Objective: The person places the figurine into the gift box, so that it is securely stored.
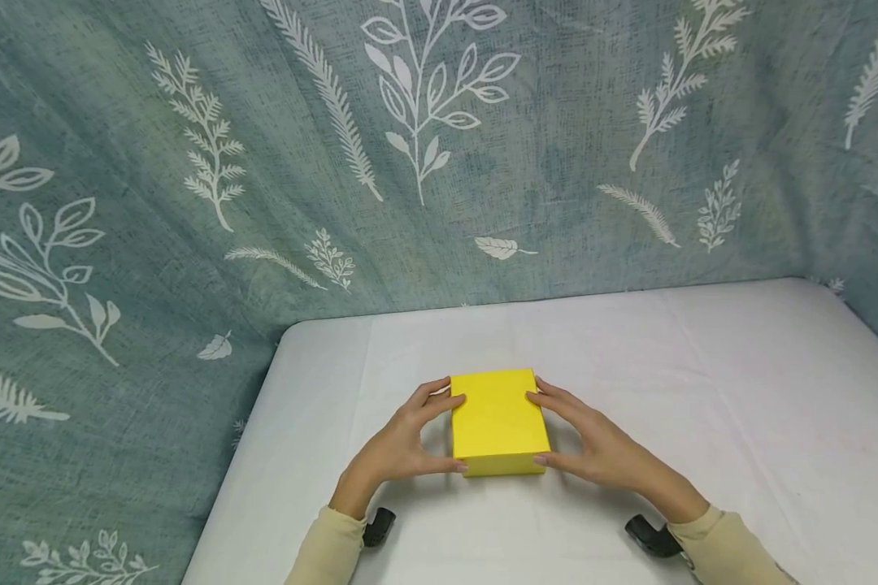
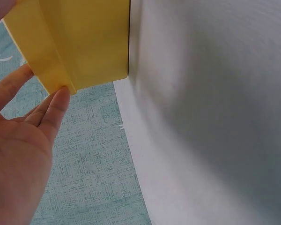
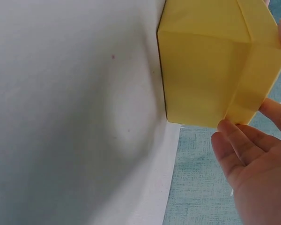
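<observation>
A yellow box (image 1: 496, 413) with a lid sits on the white-covered table, in front of the person. My left hand (image 1: 401, 443) grips its left side, thumb at the near corner and fingers toward the far corner. On the opposite side my right hand (image 1: 601, 443) holds the box in much the same way. Both wrist views show the lid's lower edge as a raised band around the box; in the left one, fingertips (image 2: 61, 96) touch that band, and in the right one, fingertips (image 3: 226, 125) lie along it. Whatever is inside the box is hidden.
The white tablecloth (image 1: 702, 390) spreads around the box on all sides. Behind and to the left of the table hangs a green-blue curtain (image 1: 556, 203) with white leaf prints. A black device (image 1: 379, 526) is on the left wrist, another black device (image 1: 653, 536) on the right.
</observation>
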`<state>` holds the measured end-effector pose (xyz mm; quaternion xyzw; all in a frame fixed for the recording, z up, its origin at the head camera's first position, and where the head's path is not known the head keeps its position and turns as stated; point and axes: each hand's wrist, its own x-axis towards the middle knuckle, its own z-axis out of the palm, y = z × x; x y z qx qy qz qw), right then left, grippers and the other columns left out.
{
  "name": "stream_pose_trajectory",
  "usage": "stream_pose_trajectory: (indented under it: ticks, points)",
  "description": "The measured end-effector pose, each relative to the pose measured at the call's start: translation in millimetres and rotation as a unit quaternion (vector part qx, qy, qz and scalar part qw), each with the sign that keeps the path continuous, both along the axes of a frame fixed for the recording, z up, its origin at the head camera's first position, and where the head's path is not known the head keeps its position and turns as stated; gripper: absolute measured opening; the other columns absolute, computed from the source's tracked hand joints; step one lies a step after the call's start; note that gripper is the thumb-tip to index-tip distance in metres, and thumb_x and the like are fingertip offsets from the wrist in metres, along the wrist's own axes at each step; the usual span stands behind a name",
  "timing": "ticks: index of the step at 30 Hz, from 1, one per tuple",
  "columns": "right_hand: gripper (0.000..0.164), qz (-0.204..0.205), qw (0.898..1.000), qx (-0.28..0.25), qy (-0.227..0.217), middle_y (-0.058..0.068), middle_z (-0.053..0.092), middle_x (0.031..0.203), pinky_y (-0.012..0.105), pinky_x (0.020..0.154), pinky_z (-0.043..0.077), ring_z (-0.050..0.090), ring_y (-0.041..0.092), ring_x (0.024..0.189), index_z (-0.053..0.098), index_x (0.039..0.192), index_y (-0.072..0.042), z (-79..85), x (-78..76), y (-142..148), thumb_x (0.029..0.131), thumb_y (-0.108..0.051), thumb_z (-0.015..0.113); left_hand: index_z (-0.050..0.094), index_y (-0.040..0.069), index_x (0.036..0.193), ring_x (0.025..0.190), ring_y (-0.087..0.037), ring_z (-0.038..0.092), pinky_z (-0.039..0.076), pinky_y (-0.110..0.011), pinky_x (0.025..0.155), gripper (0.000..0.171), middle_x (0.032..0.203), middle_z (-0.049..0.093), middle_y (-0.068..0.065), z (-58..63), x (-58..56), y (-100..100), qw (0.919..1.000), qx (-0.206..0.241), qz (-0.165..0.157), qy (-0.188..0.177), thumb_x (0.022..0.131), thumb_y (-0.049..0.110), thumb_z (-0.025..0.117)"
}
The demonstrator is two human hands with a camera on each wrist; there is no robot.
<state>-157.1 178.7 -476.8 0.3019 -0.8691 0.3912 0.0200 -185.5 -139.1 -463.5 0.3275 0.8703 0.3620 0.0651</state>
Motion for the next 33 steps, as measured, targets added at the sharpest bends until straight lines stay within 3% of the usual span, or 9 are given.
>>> stream_pose_trajectory:
  ticks: [15, 26, 33]
  points:
    - [0.075, -0.002, 1.0, 0.014, -0.023, 0.016, 0.03, 0.158, 0.06, 0.107, 0.036, 0.033, 0.041, 0.142, 0.042, 0.148, -0.013, -8.4, -1.8, 1, 0.087, -0.044, 0.072, 0.046, 0.016, 0.147, 0.141, -0.026, 0.039, 0.042, -0.048, 0.109, 0.089, 0.157, 0.029, -0.006, -9.6, -3.8, 1, 0.9998, -0.016, -0.005, 0.014, 0.072, 0.042, 0.086]
    - [0.074, -0.002, 1.0, 0.015, -0.014, 0.016, 0.031, 0.158, 0.06, 0.107, 0.036, 0.033, 0.041, 0.141, 0.044, 0.147, -0.014, -9.4, -3.7, 1, 0.086, -0.045, 0.072, 0.043, 0.018, 0.149, 0.145, -0.025, 0.033, 0.039, -0.048, 0.111, 0.091, 0.159, 0.026, -0.004, -9.2, -4.9, 1, 0.9994, -0.034, 0.003, -0.008, 0.073, 0.044, 0.085]
    - [0.073, -0.01, 1.0, 0.014, -0.022, 0.014, 0.03, 0.158, 0.069, 0.103, 0.033, 0.033, 0.042, 0.142, 0.045, 0.146, -0.017, -10.3, -3.1, 1, 0.085, -0.045, 0.074, 0.041, 0.013, 0.15, 0.145, -0.025, 0.034, 0.039, -0.045, 0.112, 0.088, 0.16, 0.025, -0.009, -8.5, -3.0, 3, 0.9995, -0.032, -0.006, -0.003, 0.078, 0.048, 0.079]
